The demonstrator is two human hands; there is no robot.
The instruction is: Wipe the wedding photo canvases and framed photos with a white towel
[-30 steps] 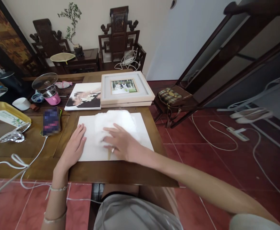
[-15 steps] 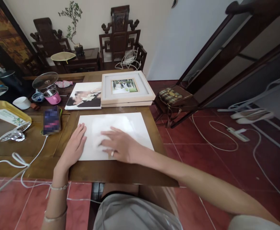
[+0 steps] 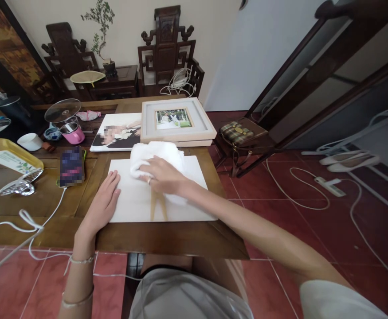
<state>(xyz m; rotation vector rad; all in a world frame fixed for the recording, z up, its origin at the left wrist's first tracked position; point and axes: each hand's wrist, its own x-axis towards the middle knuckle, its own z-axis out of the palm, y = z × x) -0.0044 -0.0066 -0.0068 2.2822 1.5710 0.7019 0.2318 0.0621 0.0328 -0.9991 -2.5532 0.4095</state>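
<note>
A flat white panel (image 3: 130, 206) lies at the front of the wooden table, with a tan, forked shape (image 3: 158, 208) showing near its front edge. My left hand (image 3: 104, 197) rests flat on the panel's left edge, fingers stretched out and holding nothing. On the panel's far half, my right hand (image 3: 163, 175) is closed on a folded white cloth (image 3: 158, 153) and presses it against the surface. Part of the cloth is hidden under my fingers and palm.
Behind the panel stand stacked pale wooden photo frames (image 3: 177, 119) and a photo print (image 3: 117, 133). On the left are a phone (image 3: 71, 167), an oil bottle (image 3: 10, 155), a metal clip (image 3: 24, 184), a pink mug (image 3: 72, 133) and a white cable (image 3: 52, 212).
My right hand has moved the cloth away from me, toward the panel's far edge, uncovering the tan shape. The left hand has stayed put.
</note>
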